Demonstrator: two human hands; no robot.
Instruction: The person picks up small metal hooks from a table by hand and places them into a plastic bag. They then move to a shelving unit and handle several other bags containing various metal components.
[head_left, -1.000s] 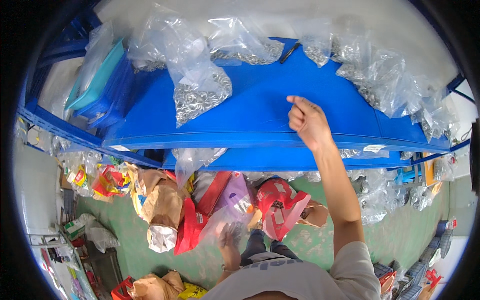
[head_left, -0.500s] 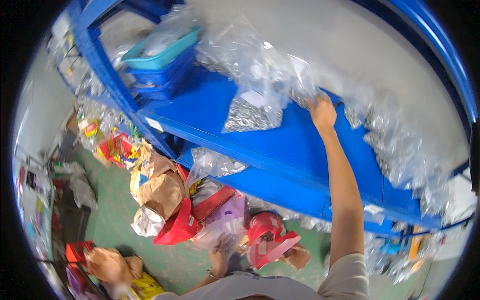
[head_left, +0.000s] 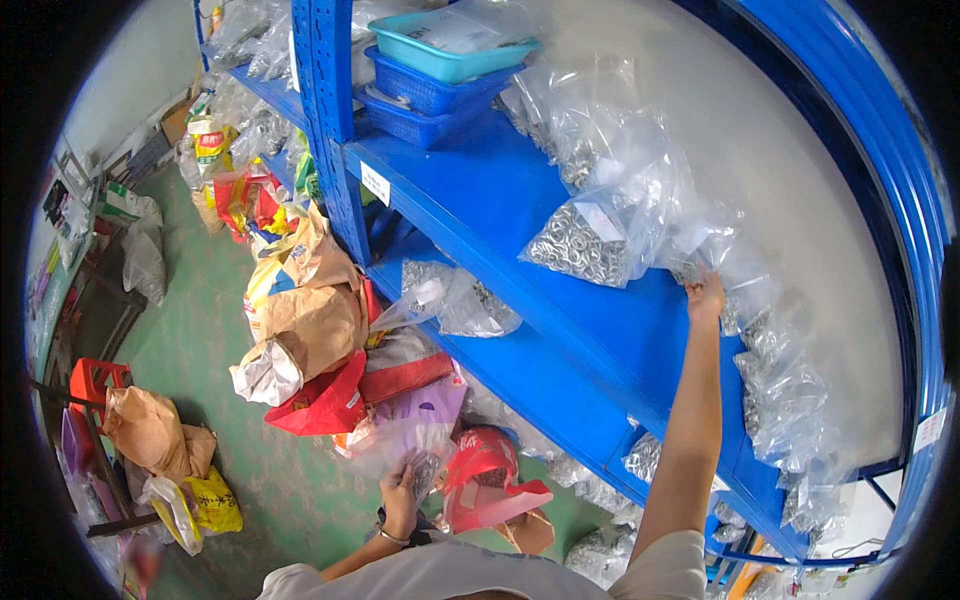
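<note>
My right hand (head_left: 706, 296) reaches up onto the blue shelf (head_left: 560, 230) and grips the edge of a clear plastic bag (head_left: 700, 240) among several bags of small metal parts. A larger clear bag of metal rings (head_left: 585, 240) lies just left of it. My left hand (head_left: 402, 490) is held low near my body and holds a small clear bag of metal parts (head_left: 425, 470). A red bag (head_left: 485, 480) sits on the floor beside that hand.
Teal and blue baskets (head_left: 440, 60) stand on the shelf at the back. More clear bags (head_left: 455, 300) lie on the lower shelf. Brown paper sacks (head_left: 310, 310), a red bag (head_left: 325, 400) and a purple bag (head_left: 425, 410) crowd the green floor. A red stool (head_left: 95, 380) stands left.
The view has swung left and tilted. My right hand moved from the bare shelf surface further along to the clear bags and now grips one. My left hand stays low with its bag.
</note>
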